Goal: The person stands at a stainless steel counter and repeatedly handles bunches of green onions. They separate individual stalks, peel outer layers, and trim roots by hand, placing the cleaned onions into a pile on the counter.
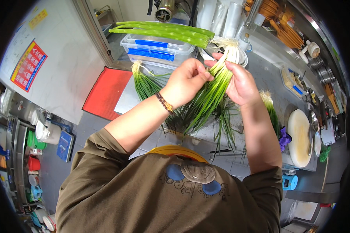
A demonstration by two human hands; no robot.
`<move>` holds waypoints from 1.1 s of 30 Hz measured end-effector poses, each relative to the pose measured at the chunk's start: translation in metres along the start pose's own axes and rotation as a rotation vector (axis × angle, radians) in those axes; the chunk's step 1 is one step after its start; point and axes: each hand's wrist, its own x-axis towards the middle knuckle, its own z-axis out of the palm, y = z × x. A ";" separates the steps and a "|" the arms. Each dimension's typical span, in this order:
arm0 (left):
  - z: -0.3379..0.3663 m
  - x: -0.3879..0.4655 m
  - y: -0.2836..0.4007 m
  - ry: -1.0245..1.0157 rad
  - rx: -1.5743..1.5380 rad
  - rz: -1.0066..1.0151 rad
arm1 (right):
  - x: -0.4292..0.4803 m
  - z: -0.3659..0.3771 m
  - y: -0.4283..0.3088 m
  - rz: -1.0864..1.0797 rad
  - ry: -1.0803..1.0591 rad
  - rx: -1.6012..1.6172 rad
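Note:
My right hand (241, 83) holds a bunch of scallions (220, 77) from its right side, near the white stems. The roots point away from me, and the long green leaves hang towards me over the table's near edge. My left hand (191, 78), with a braided bracelet at the wrist, pinches at the bunch's left side between thumb and fingertips. Another scallion bunch (144, 81) lies on the metal table to the left. A further bunch (269, 107) lies right of my right forearm, partly hidden by it.
Long green stalks (166, 31) lie across lidded plastic boxes (160, 49) at the back. A white round cutting board (299, 138) and a purple cloth (284, 139) are at the right. Below the near edge is a yellow-rimmed tub (175, 149). A red mat (106, 91) lies left.

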 end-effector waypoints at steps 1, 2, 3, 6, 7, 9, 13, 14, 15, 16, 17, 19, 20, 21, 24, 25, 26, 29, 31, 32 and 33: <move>-0.005 0.001 0.002 -0.005 -0.029 -0.073 | -0.001 -0.002 -0.002 0.000 -0.005 0.020; -0.009 0.000 0.003 0.002 -0.100 -0.152 | -0.002 -0.004 -0.004 -0.005 0.000 0.037; -0.013 -0.001 0.003 -0.007 -0.208 -0.191 | -0.004 -0.006 -0.006 -0.007 0.006 0.055; -0.030 -0.006 -0.003 0.077 -0.342 -0.236 | -0.012 -0.015 -0.015 -0.053 0.009 0.080; -0.040 -0.008 -0.006 0.076 -0.406 -0.204 | -0.016 -0.019 -0.018 -0.065 0.037 0.087; -0.066 -0.011 -0.014 0.167 -0.444 -0.207 | -0.027 -0.028 -0.026 -0.091 0.058 0.084; -0.127 -0.008 -0.035 0.540 -0.331 -0.208 | -0.056 -0.053 -0.041 -0.115 0.110 0.132; -0.136 -0.004 -0.043 0.656 -0.336 -0.234 | -0.064 -0.059 -0.046 -0.107 0.097 0.161; -0.144 0.000 -0.048 0.790 -0.325 -0.279 | -0.071 -0.065 -0.050 -0.094 0.076 0.194; -0.148 0.005 -0.052 0.777 -0.412 -0.334 | -0.077 -0.069 -0.054 -0.093 0.154 0.112; -0.148 0.009 -0.055 0.699 -0.448 -0.401 | -0.084 -0.072 -0.058 -0.077 0.155 0.085; -0.128 0.016 -0.063 0.493 -0.513 -0.325 | -0.102 -0.074 -0.063 -0.105 0.221 0.000; -0.111 0.023 -0.067 0.585 -0.535 -0.349 | -0.110 -0.074 -0.064 -0.124 0.193 -0.012; -0.096 0.028 -0.066 0.537 -0.554 -0.368 | -0.119 -0.074 -0.066 -0.145 0.192 -0.020; -0.054 0.039 -0.063 0.384 -0.628 -0.448 | -0.142 -0.075 -0.071 -0.168 0.242 -0.067; -0.041 0.043 -0.063 0.278 -0.665 -0.448 | -0.150 -0.075 -0.073 -0.176 0.231 -0.069; -0.028 0.047 -0.066 0.215 -0.713 -0.464 | -0.158 -0.076 -0.074 -0.195 0.238 -0.062; 0.016 0.055 -0.090 0.102 -0.808 -0.441 | -0.173 -0.080 -0.075 -0.232 0.248 -0.042; 0.043 0.058 -0.114 0.087 -0.659 -0.537 | -0.177 -0.083 -0.072 -0.211 0.290 0.028; 0.054 0.056 -0.128 0.122 -0.546 -0.588 | -0.178 -0.085 -0.070 -0.195 0.316 0.052; 0.063 0.054 -0.140 0.142 -0.456 -0.597 | -0.177 -0.087 -0.067 -0.180 0.340 0.074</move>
